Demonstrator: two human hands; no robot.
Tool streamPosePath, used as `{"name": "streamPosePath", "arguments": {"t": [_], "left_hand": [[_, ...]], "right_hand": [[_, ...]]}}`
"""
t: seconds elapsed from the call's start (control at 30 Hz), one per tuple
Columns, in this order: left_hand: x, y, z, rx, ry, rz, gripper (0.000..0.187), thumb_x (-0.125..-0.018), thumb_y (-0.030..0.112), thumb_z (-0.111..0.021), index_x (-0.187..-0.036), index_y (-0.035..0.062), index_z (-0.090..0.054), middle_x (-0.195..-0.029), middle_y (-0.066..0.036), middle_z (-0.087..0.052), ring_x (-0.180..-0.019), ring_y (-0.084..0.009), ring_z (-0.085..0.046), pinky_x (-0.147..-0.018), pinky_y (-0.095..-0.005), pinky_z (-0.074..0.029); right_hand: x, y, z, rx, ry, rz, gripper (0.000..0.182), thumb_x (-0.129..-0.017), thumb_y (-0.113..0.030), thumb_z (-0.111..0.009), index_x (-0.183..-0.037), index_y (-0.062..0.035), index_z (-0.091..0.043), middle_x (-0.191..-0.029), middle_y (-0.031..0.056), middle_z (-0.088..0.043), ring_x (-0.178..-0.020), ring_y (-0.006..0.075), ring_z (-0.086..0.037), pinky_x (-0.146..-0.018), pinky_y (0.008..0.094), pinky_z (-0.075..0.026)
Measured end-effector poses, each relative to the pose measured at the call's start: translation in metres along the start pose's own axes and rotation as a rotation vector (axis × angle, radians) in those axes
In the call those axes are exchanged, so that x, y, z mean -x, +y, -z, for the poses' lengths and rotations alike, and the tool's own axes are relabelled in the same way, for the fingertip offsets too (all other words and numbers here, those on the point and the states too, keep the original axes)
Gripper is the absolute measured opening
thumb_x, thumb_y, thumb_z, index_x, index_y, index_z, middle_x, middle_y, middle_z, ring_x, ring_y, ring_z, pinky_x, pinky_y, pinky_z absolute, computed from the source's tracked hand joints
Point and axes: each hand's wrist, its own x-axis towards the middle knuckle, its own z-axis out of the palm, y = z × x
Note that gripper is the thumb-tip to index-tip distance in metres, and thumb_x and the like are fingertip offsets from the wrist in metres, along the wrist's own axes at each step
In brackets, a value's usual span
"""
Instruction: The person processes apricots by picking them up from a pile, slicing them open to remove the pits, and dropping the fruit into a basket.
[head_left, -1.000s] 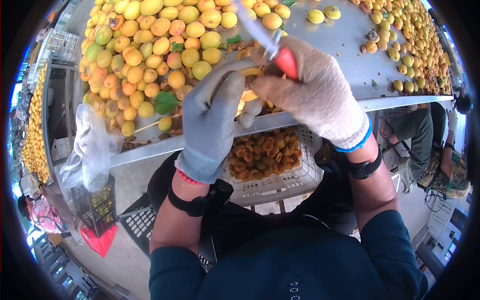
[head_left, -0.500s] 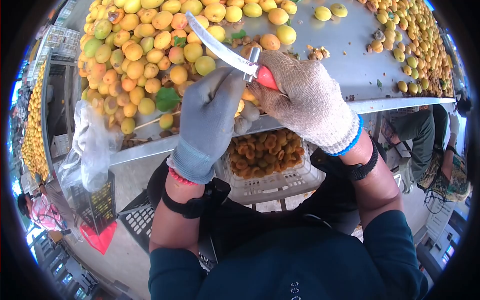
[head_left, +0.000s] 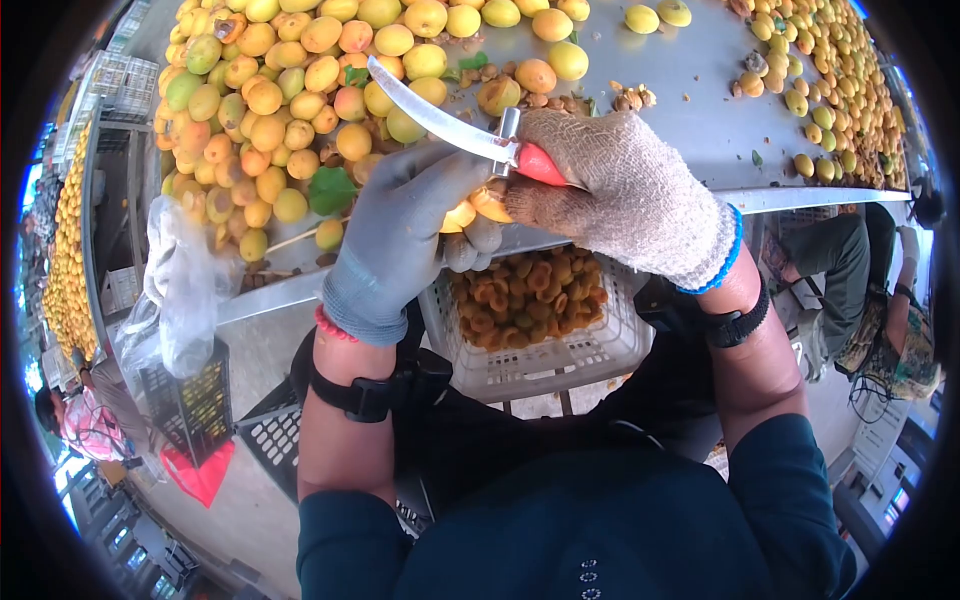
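Grey glove fabric covers the left hand (head_left: 410, 220), whose grip is closed around a cut fruit (head_left: 459, 216), its orange flesh showing between the fingers near the front edge of the counter (head_left: 690, 125). Beside it, a cream and brown knitted glove with a blue cuff covers the right hand (head_left: 625, 190); its grip is closed around the red handle of a knife (head_left: 435, 115). A bright metal collar sits where the handle meets the curved blade, which points toward the upper left with its tip over the piled fruit. The two gloves are close together, with the cut flesh between them; whether it is one piece or two, I cannot tell.

Yellow and orange whole fruits (head_left: 265, 130) cover the left of the metal counter, a green leaf (head_left: 331, 192) lying near their front edge. Another heap (head_left: 850, 120) lies at the far right, well apart from the first. A clear plastic bag (head_left: 175, 290) hangs over the counter's front edge at the left.

Below the hands, between the person's knees, a white plastic basket (head_left: 540, 383) holds many fruit halves (head_left: 525, 300). On the floor to the left is a black crate (head_left: 275, 445), near a red bag (head_left: 200, 475).
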Motion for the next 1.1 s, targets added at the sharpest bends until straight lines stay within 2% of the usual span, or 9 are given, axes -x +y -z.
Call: {"name": "streamPosePath", "arguments": {"t": [0.33,0.53,0.67,0.8,0.83,0.9,1.0,1.03,1.1], "left_hand": [[0.001,-0.003,0.0,-0.113,0.111,-0.019,0.027,-0.099,0.024,-0.057,-0.101,-0.001,-0.065,-0.068,-0.007,-0.063,-0.053,-0.0074,-0.056,-0.045,-0.0187,-0.041],[-0.002,-0.007,-0.01,0.006,0.154,-0.011,0.028,-0.099,0.026,-0.057,-0.104,-0.0005,-0.065,-0.072,-0.007,-0.065,-0.056,-0.0081,-0.059,-0.049,-0.0195,-0.045],[-0.005,-0.011,-0.01,0.061,0.176,-0.024,0.029,-0.1,0.027,-0.056,-0.105,-0.0002,-0.065,-0.075,-0.007,-0.066,-0.059,-0.0086,-0.06,-0.052,-0.0201,-0.048],[-0.002,-0.009,-0.02,0.027,0.2,0.052,0.028,-0.1,0.025,-0.055,-0.106,-0.0003,-0.064,-0.084,-0.007,-0.068,-0.065,-0.0087,-0.064,-0.056,-0.0199,-0.05],[-0.001,-0.007,-0.019,0.01,0.147,0.076,0.027,-0.1,0.024,-0.055,-0.107,-0.0002,-0.065,-0.086,-0.007,-0.068,-0.065,-0.0089,-0.065,-0.056,-0.0203,-0.051],[0.003,0.001,-0.008,-0.025,0.044,0.121,0.025,-0.1,0.021,-0.054,-0.108,-0.0001,-0.065,-0.089,-0.008,-0.068,-0.067,-0.0093,-0.066,-0.057,-0.0211,-0.051],[0.014,0.021,-0.002,-0.169,-0.196,0.177,0.029,-0.1,0.017,-0.051,-0.11,-0.005,-0.066,-0.098,-0.011,-0.069,-0.086,-0.0179,-0.068,-0.075,-0.0314,-0.056],[0.014,0.013,0.0,-0.382,-0.313,-0.046,0.03,-0.1,0.016,-0.05,-0.114,-0.0052,-0.065,-0.109,-0.015,-0.07,-0.102,-0.0224,-0.068,-0.091,-0.0349,-0.052],[0.016,0.005,0.001,-0.417,-0.346,-0.288,0.031,-0.1,0.017,-0.05,-0.115,-0.0053,-0.065,-0.116,-0.017,-0.068,-0.111,-0.0243,-0.064,-0.099,-0.0361,-0.047]], "right_hand": [[0.0,-0.001,-0.031,0.257,0.196,0.008,0.029,-0.085,-0.019,-0.067,-0.11,-0.0061,-0.063,-0.073,0.0181,-0.064,-0.066,0.0369,-0.065,-0.056,0.0433,-0.053],[-0.008,0.009,-0.019,-0.949,0.036,-0.57,0.019,-0.093,-0.019,-0.06,-0.099,-0.0023,-0.065,-0.072,0.0091,-0.067,-0.059,0.0242,-0.067,-0.048,0.0348,-0.051],[-0.011,-0.006,-0.012,-0.714,0.06,-0.281,0.024,-0.095,-0.023,-0.062,-0.103,-0.0001,-0.066,-0.074,0.0064,-0.066,-0.047,0.0132,-0.058,-0.042,0.0245,-0.045],[-0.005,0.003,-0.03,-0.784,0.162,-0.423,0.021,-0.094,-0.02,-0.064,-0.103,-0.0012,-0.068,-0.075,0.0043,-0.066,-0.054,0.0095,-0.059,-0.047,0.0231,-0.048],[-0.004,0.005,-0.027,-0.864,0.1,-0.456,0.033,-0.095,-0.022,-0.064,-0.119,0.0001,-0.061,-0.077,0.0051,-0.065,-0.046,0.0089,-0.056,-0.042,0.0211,-0.044],[-0.006,0.002,-0.012,-0.717,0.106,-0.506,0.033,-0.095,-0.023,-0.064,-0.119,-0.0006,-0.061,-0.076,0.0042,-0.065,-0.047,0.0084,-0.056,-0.042,0.0214,-0.044],[-0.009,0.02,0.002,-0.531,0.209,-0.547,0.029,-0.095,-0.024,-0.064,-0.115,-0.0021,-0.064,-0.074,0.0023,-0.065,-0.046,0.0068,-0.054,-0.041,0.0215,-0.04],[-0.008,0.024,0.006,-0.467,0.252,-0.555,0.028,-0.095,-0.024,-0.063,-0.112,-0.0023,-0.065,-0.073,0.0022,-0.065,-0.046,0.0065,-0.053,-0.041,0.0215,-0.04],[-0.002,0.03,0.011,-0.433,0.296,-0.553,0.025,-0.096,-0.024,-0.062,-0.108,-0.0027,-0.066,-0.073,0.0018,-0.066,-0.045,0.006,-0.052,-0.04,0.0215,-0.038]]}}
